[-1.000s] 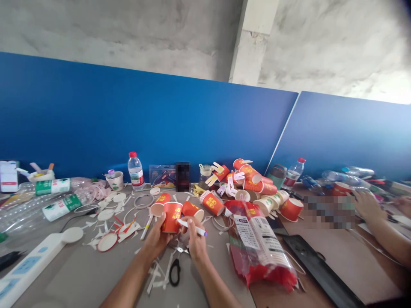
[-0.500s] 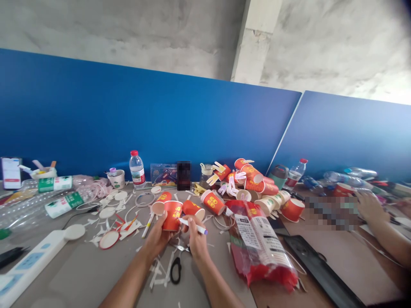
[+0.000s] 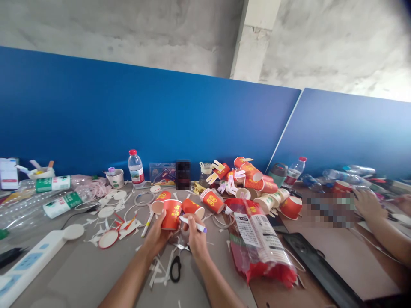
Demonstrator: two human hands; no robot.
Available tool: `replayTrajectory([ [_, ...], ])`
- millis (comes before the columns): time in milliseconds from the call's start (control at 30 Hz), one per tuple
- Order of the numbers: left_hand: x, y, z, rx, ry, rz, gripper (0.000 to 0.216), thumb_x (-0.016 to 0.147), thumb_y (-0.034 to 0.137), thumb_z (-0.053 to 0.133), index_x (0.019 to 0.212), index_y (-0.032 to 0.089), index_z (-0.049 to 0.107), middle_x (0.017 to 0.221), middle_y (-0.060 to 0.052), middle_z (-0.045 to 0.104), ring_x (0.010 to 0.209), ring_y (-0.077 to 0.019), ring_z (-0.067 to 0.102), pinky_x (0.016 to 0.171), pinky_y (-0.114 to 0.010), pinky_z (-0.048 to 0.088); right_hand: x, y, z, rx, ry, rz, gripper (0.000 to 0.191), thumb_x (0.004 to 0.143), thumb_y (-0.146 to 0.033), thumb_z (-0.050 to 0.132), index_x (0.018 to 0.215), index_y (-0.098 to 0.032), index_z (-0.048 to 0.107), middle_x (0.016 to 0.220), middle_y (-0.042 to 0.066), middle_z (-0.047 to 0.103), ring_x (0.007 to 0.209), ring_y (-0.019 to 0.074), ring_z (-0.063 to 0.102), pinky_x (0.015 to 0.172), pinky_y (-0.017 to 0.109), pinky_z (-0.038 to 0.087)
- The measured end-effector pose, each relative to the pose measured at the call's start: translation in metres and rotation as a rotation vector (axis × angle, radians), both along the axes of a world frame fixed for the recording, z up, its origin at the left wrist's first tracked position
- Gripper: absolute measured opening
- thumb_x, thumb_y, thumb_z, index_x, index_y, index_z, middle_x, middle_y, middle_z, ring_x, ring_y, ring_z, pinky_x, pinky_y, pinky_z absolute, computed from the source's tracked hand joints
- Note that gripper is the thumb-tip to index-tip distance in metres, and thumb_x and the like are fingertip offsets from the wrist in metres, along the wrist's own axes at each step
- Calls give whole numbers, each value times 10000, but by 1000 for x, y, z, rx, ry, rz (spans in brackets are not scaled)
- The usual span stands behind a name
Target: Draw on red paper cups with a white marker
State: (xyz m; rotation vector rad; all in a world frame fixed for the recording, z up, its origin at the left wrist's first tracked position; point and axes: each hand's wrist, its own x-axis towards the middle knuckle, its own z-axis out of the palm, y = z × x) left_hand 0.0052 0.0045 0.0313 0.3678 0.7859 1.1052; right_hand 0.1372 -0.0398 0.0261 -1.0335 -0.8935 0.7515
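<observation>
My left hand [image 3: 157, 234] is wrapped round a red paper cup [image 3: 172, 215] with yellow print, held upright above the desk. Between the fingers of my right hand [image 3: 196, 235] is a white marker [image 3: 192, 224] with a purple end, its other end close to the cup's right side. Behind the held cup lie two more red cups, one at the left [image 3: 161, 200] and one at the right [image 3: 193, 208]. Below my hands, a pair of scissors [image 3: 175, 268] with black handles lies among white paper strips [image 3: 156, 273].
A red plastic bag of stacked cups [image 3: 257, 239] lies to the right, a heap of red cups [image 3: 253, 184] behind it. Left are a power strip [image 3: 35, 261], cut paper discs [image 3: 108, 239] and plastic bottles [image 3: 62, 204]. Another person's hand [image 3: 369, 205] rests at far right.
The whole view has shifted slightly. The cup and marker stay in my hands in nearly the same position; the cup looks tilted a little more.
</observation>
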Motion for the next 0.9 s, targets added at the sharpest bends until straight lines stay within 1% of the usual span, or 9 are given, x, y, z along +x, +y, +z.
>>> replayTrajectory([
  [100,-1,0,-1,4,-3,-4,245,1197,278,562,1369,140,670,881,-91,861,685,-238,841,687,-333,719,1,-1,1,-18,-5,13,648,884,-881,736,721,-254,766,554,-15,590,547,197,501,550,337,448],
  [167,-1,1,-2,12,-5,-6,252,1184,280,594,1386,149,670,893,-91,866,679,-240,837,689,-336,718,1,-1,1,-3,-11,14,648,888,-881,741,737,-253,781,555,-20,594,547,193,501,549,331,448],
  [333,-1,1,-3,0,8,-7,335,1199,286,536,1487,154,644,921,-93,868,690,-233,835,692,-327,713,1,0,-2,25,-5,19,635,907,-876,752,767,-258,800,551,-26,599,546,200,511,558,340,460],
  [433,-1,1,-3,3,8,-13,369,1185,295,577,1511,135,642,909,-99,862,702,-236,833,696,-327,715,1,0,-2,21,4,25,655,901,-888,750,770,-247,793,552,-23,594,545,206,517,556,349,468],
  [633,-1,0,-2,9,12,-9,341,1204,293,538,1481,133,654,897,-96,853,705,-230,831,694,-326,722,1,1,-4,-4,-4,27,663,895,-894,743,755,-248,792,557,-10,609,562,216,543,581,358,484],
  [767,-1,-1,0,1,-1,-19,335,1200,282,543,1476,134,663,896,-93,852,712,-234,833,695,-322,716,2,2,-6,10,-25,17,660,907,-882,742,759,-241,789,557,-22,603,535,196,497,558,342,448],
  [900,-1,0,-1,32,17,-31,295,1210,307,521,1362,141,712,885,-99,855,698,-232,823,719,-333,717,4,1,-8,-2,-49,5,661,925,-891,703,761,-256,787,571,-27,592,538,192,481,567,348,436],
])
